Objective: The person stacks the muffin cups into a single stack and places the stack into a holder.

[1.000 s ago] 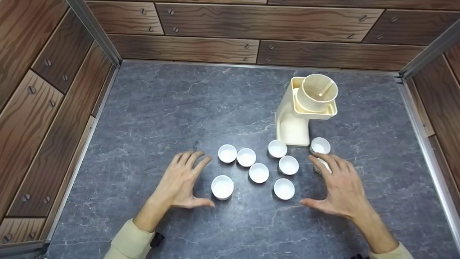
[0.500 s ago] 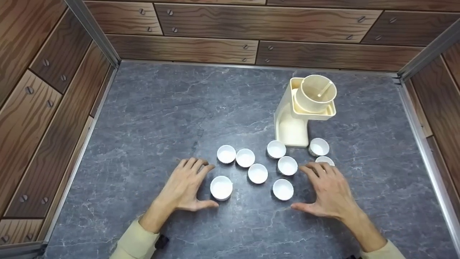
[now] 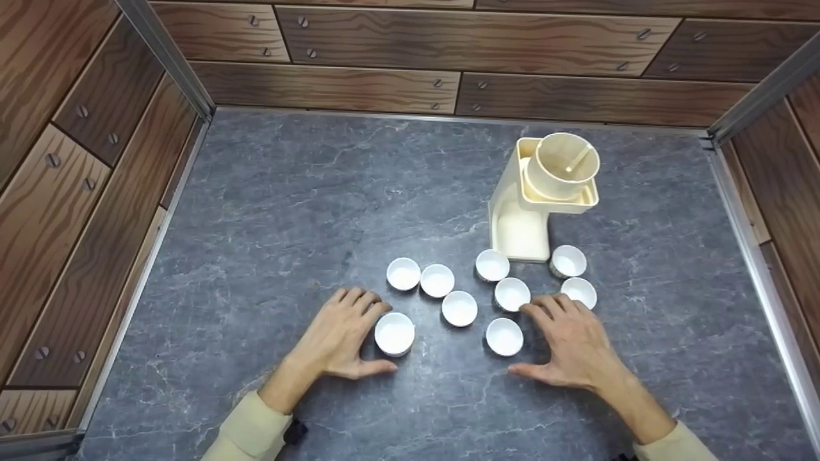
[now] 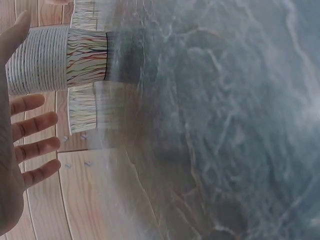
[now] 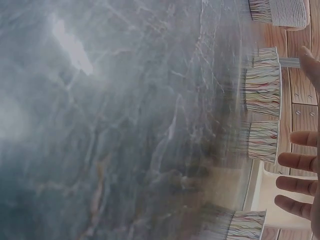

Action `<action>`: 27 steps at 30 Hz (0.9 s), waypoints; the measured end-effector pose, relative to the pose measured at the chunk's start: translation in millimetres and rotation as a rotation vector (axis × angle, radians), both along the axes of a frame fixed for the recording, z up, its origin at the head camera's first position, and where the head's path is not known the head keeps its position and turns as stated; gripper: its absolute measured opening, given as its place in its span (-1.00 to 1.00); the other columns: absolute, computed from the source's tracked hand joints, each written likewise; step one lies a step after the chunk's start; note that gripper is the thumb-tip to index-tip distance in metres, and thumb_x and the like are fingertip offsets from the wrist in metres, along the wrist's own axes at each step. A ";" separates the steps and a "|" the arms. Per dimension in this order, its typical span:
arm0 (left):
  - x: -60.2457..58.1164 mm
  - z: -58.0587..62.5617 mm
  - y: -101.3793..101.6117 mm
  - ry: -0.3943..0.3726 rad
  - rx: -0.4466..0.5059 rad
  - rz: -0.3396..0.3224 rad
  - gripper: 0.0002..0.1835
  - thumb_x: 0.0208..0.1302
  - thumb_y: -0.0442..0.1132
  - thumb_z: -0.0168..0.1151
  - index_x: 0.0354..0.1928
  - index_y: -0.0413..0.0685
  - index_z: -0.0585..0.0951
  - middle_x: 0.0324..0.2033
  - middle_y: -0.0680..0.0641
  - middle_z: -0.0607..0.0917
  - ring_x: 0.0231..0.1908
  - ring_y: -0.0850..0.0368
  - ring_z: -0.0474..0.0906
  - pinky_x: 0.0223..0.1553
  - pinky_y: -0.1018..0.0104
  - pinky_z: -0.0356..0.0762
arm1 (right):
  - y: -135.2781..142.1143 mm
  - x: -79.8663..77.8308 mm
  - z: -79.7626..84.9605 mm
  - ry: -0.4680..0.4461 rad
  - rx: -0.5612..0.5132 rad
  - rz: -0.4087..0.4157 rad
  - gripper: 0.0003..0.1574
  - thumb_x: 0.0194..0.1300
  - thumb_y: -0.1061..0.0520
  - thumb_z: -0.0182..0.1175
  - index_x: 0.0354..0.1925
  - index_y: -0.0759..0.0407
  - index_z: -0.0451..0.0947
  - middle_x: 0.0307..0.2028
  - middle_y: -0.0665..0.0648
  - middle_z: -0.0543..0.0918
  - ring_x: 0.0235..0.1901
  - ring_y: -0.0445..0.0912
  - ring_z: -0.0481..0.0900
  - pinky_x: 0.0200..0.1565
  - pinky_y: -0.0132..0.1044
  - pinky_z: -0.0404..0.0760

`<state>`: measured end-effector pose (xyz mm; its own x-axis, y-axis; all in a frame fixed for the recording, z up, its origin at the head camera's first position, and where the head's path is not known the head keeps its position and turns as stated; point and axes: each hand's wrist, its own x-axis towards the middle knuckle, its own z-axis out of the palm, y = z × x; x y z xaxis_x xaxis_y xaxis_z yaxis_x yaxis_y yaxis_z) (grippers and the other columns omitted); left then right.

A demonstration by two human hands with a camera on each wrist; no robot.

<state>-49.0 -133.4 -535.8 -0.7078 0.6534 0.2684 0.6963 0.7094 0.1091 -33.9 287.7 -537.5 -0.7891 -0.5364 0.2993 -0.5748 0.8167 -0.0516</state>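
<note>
A stack of nested white paper baking cups (image 3: 394,335) stands upright on the table; in the left wrist view its ribbed rims and streaked multicoloured lowest cup (image 4: 87,57) show. My left hand (image 3: 341,334) curves loosely around its left side, thumb in front and fingers behind; whether skin touches paper I cannot tell. My right hand (image 3: 572,344) is spread beside a single paper cup (image 3: 505,337), apart from it, holding nothing. Its index fingertip is close to another paper cup (image 3: 512,294). The right wrist view shows relaxed fingers (image 5: 297,162) beyond the streaked cups (image 5: 262,82).
Several more white paper cups (image 3: 459,308) stand scattered between and behind the hands. At the back right is a cream dispenser-like stand (image 3: 522,235) with a round hopper (image 3: 556,182) on top. Wood-patterned walls (image 3: 371,38) enclose the dark marbled table (image 3: 307,192).
Both hands have moved inward: the left to the right, up to the stack, the right to the left, towards the single cup. A cup behind the right hand has come into view. The cups stay put.
</note>
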 end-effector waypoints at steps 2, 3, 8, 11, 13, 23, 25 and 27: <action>-0.2 -1.1 0.8 -0.001 0.000 -0.004 -0.01 -0.14 0.67 0.37 0.15 0.07 0.59 -0.02 0.00 0.68 -0.02 0.04 0.56 0.05 0.12 0.53 | -0.8 -0.2 -1.4 -0.002 0.002 -0.001 0.25 -0.32 -0.80 0.38 0.09 0.02 0.62 -0.04 0.11 0.66 -0.09 0.09 0.60 -0.08 -0.02 0.58; -0.1 -1.7 1.1 -0.002 0.000 -0.004 -0.03 -0.13 0.67 0.36 0.13 0.08 0.60 -0.03 0.01 0.68 -0.03 0.04 0.56 0.05 0.13 0.53 | -1.2 -0.3 -2.0 -0.003 0.003 0.000 0.24 -0.32 -0.80 0.38 0.09 0.02 0.62 -0.05 0.11 0.66 -0.09 0.09 0.60 -0.09 -0.02 0.58; -0.3 -2.6 2.4 0.002 0.005 -0.009 -0.08 -0.11 0.65 0.37 0.08 0.08 0.61 -0.05 0.01 0.69 -0.05 0.04 0.57 0.03 0.13 0.54 | -3.2 -0.7 -4.5 -0.008 0.024 0.003 0.19 -0.26 -0.79 0.37 0.07 0.00 0.61 -0.13 0.10 0.64 -0.14 0.09 0.60 -0.16 -0.04 0.58; -1.8 -3.1 3.6 0.012 0.007 -0.023 -0.11 -0.09 0.63 0.37 0.04 0.08 0.61 -0.08 0.01 0.69 -0.08 0.05 0.57 -0.01 0.14 0.52 | -4.0 -0.8 -5.4 -0.012 0.034 0.002 0.15 -0.22 -0.79 0.35 0.06 0.00 0.61 -0.16 0.10 0.62 -0.17 0.08 0.59 -0.19 -0.05 0.57; -2.9 -3.5 4.4 0.022 0.003 -0.035 -0.13 -0.07 0.62 0.37 0.03 0.08 0.61 -0.11 0.02 0.69 -0.09 0.06 0.57 -0.03 0.16 0.52 | -4.3 -0.7 -5.5 -0.014 0.035 -0.001 0.14 -0.21 -0.78 0.35 0.06 -0.01 0.61 -0.17 0.10 0.61 -0.18 0.08 0.59 -0.19 -0.05 0.57; -6.4 -7.4 5.5 0.062 -0.007 -0.064 -0.20 0.00 0.58 0.36 -0.02 0.06 0.61 -0.14 0.03 0.71 -0.10 0.08 0.59 -0.02 0.17 0.56 | -6.7 0.7 -10.2 0.014 0.009 0.017 0.04 -0.18 -0.71 0.41 -0.01 0.00 0.61 -0.20 0.08 0.61 -0.20 0.06 0.60 -0.18 -0.07 0.60; -7.1 -8.1 5.7 0.070 -0.004 -0.069 -0.20 0.01 0.58 0.36 -0.03 0.06 0.62 -0.14 0.03 0.71 -0.10 0.08 0.60 -0.03 0.17 0.57 | -7.0 1.0 -11.1 0.013 0.010 0.018 0.03 -0.16 -0.70 0.41 -0.01 0.00 0.60 -0.21 0.08 0.61 -0.20 0.06 0.60 -0.18 -0.07 0.60; -8.2 -9.1 6.2 0.075 -0.001 -0.076 -0.21 0.01 0.59 0.35 -0.04 0.06 0.62 -0.15 0.03 0.71 -0.11 0.08 0.60 -0.03 0.18 0.57 | -7.3 1.0 -11.8 0.010 0.011 0.017 0.02 -0.15 -0.70 0.41 -0.01 0.00 0.61 -0.22 0.08 0.61 -0.21 0.07 0.60 -0.19 -0.06 0.60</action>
